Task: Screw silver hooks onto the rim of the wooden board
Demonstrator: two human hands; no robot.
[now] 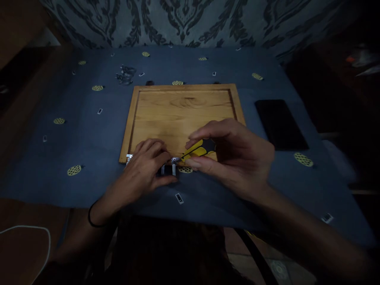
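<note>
A wooden panel [187,111] with a raised border lies flat on the cloth before me. At its near edge is a metal hinge [174,161] with a cross-head screw showing. My left hand [145,162] is curled over this edge, thumb and forefinger closed around the hinge; part of it is hidden by the fingers. A second metal fitting [130,157] shows at the near left corner, beside the hand. In my right hand [237,154], pinched between thumb and fingers, is a yellow-and-black screwdriver [194,150]. It slants down toward the hinge screw; contact at the tip is unclear.
Several loose metal fittings [126,75] lie behind the panel, to the left. A flat black phone-like slab [280,123] rests to its right. The blue patterned cloth [97,138] covers the table, and a patterned fabric backing [184,23] rises behind. Light is dim.
</note>
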